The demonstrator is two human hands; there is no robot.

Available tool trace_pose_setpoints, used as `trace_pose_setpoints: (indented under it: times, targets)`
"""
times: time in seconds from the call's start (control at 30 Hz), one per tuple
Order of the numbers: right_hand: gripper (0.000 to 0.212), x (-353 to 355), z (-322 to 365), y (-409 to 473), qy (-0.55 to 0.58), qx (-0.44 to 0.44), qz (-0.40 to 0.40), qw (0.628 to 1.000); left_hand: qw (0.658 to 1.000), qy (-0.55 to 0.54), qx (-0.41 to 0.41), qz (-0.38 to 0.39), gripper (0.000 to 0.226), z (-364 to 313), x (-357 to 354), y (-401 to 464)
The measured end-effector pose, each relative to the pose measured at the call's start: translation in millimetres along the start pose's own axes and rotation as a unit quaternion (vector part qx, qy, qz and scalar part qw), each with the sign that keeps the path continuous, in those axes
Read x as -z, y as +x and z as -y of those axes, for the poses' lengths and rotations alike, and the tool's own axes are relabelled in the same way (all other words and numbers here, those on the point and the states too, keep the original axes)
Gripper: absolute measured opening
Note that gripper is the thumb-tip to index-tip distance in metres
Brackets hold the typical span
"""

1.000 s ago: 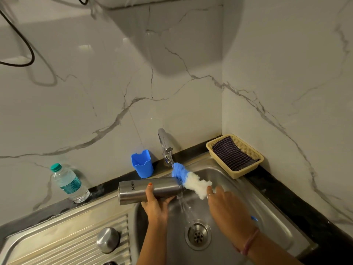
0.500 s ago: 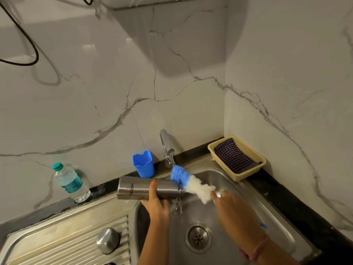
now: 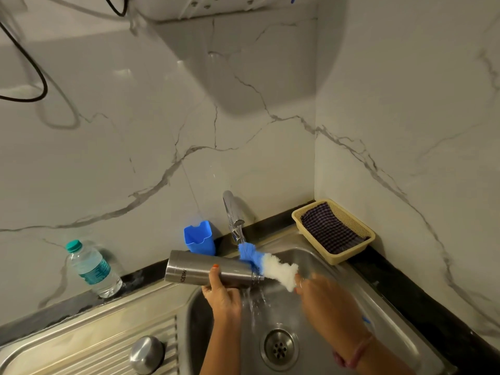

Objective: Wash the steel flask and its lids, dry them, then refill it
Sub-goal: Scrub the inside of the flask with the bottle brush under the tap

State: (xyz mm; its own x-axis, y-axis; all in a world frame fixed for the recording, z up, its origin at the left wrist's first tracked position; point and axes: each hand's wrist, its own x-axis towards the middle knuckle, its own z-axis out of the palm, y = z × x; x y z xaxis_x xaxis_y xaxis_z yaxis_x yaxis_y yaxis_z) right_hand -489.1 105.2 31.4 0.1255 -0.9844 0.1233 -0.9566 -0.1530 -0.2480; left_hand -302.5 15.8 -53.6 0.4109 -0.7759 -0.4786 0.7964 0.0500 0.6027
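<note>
Left hand (image 3: 220, 289) grips flask (image 3: 205, 270) sideways under tap (image 3: 233, 212); right hand (image 3: 323, 299) holds brush (image 3: 270, 266). Washing step; next I must push the brush inside, I think.

One head-worn wide-angle view looks forward and down from above and behind the hands, near enough that the forearms leave the bottom edge. It faces a marble wall corner beyond the hands. The sink (image 3: 319, 307) lies under them, the worktop (image 3: 422, 301) right of them, the tap (image 3: 234, 215) just beyond.
</note>
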Motion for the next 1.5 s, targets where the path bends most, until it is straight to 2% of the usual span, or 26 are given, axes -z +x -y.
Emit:
trace_pose_setpoints:
  times: [0.07, 0.17, 0.23, 0.4, 0.57, 0.67, 0.9, 1.0, 1.33, 1.4, 1.5]
  targets:
    - [0.036, 0, -2, -8, 0.025, 0.003, -0.002, 1.0, 1.0, -0.009, -0.003, 0.003, 0.051, -2, -2, 1]
    - [0.04, 1, -11, -18, 0.083, -0.038, -0.01, 0.996, 1.0, -0.026, -0.013, 0.006, 0.071, -4, -5, -3]
    - [0.037, 2, -16, -22, 0.115, -0.063, -0.013, 0.991, 0.999, -0.038, -0.012, -0.001, 0.076, -4, -5, -3]
    - [0.037, -9, -22, -24, 0.179, -0.095, 0.023, 0.979, 0.998, -0.053, -0.017, -0.006, 0.075, -4, -5, -3]
    - [0.034, -21, -23, -10, 0.223, -0.131, 0.044, 0.965, 1.0, -0.016, 0.004, 0.018, 0.071, -3, 3, -7]
    - [0.034, -21, -21, -7, 0.252, -0.128, 0.053, 0.958, 0.999, -0.021, 0.017, 0.017, 0.077, -7, 8, -8]
    - [0.035, -22, -27, -19, 0.253, -0.128, 0.067, 0.956, 0.998, -0.05, 0.043, 0.01, 0.083, -16, 7, -9]
    - [0.034, -20, -22, -10, 0.233, -0.117, 0.056, 0.964, 0.996, -0.057, 0.063, 0.01, 0.077, -11, 3, -15]
    - [0.034, 8, -29, -15, 0.209, -0.111, 0.059, 0.97, 0.999, -0.024, 0.022, 0.026, 0.078, -12, 4, -10]
    - [0.033, 11, -30, -17, 0.192, -0.117, 0.06, 0.973, 0.998, -0.027, 0.035, 0.037, 0.072, -14, 6, -10]
    - [0.033, 4, -28, -11, 0.2, -0.113, 0.044, 0.972, 0.996, -0.05, 0.057, 0.045, 0.076, -16, 6, -9]
